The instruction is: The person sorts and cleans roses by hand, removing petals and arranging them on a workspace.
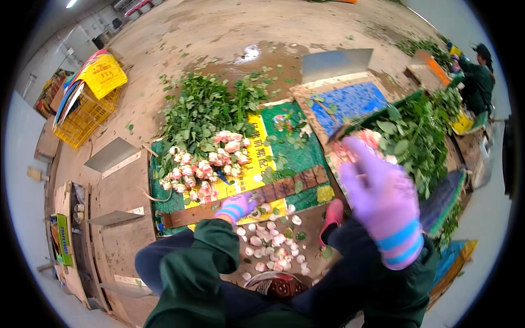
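Note:
Both my hands wear purple knit gloves with blue stripes. My left hand (238, 206) lies at the brown wooden strip (287, 186) across the green-covered table; its fingers are partly hidden, and whether it holds something cannot be told. Above it, cut pink-and-white roses (205, 166) with leafy stems lie on a yellow sheet (260, 143) bearing writing. My right hand (375, 192) is raised at the right, fingers spread, in front of more pink roses (369, 139) and their green foliage (414, 135). The hand partly hides those blooms. No rose is seen held in it.
Loose petals (275, 244) lie on the floor between my legs, near a pink boot (334, 213). Beyond are a blue-covered wooden stand (348, 104) with an upright metal plate (336, 65), and a yellow crate (86, 119) at left. A co-worker (478, 82) is at far right.

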`<state>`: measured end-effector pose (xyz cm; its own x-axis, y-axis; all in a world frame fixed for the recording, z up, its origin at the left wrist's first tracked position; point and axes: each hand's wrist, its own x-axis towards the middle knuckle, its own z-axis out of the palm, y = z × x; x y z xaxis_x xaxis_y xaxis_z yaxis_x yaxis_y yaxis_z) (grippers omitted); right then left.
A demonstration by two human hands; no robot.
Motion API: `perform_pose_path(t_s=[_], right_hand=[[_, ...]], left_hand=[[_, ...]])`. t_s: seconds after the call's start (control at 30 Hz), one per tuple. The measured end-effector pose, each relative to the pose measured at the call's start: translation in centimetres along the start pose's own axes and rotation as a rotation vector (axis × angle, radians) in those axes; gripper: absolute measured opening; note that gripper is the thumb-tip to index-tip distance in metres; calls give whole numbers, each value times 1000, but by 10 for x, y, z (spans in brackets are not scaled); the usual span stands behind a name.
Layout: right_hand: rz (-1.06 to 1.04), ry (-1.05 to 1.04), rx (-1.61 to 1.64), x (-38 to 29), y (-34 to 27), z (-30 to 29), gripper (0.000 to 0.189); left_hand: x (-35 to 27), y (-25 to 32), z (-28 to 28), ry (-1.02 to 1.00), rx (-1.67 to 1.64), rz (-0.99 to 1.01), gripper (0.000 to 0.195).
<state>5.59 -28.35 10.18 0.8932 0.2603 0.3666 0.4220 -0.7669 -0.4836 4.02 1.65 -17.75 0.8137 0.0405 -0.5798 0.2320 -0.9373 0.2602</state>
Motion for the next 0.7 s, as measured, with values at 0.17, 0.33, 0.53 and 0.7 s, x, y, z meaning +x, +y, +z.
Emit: perform_pose_path(t_s=[0.17, 0.33, 0.53, 0.7], right_hand=[[-144, -414, -165, 24, 9, 95, 21], [-111, -680, -219, 39, 16, 101, 31], [-17, -868, -165, 70, 21, 116, 38], [5, -805, -187, 78, 20, 120, 33]], left_hand=[[78, -13, 3, 181, 52, -276, 56], [171, -27, -16, 254, 16, -533, 58], [199, -38, -5, 183, -76, -591, 48], [209, -30, -10, 180, -33, -366, 41]])
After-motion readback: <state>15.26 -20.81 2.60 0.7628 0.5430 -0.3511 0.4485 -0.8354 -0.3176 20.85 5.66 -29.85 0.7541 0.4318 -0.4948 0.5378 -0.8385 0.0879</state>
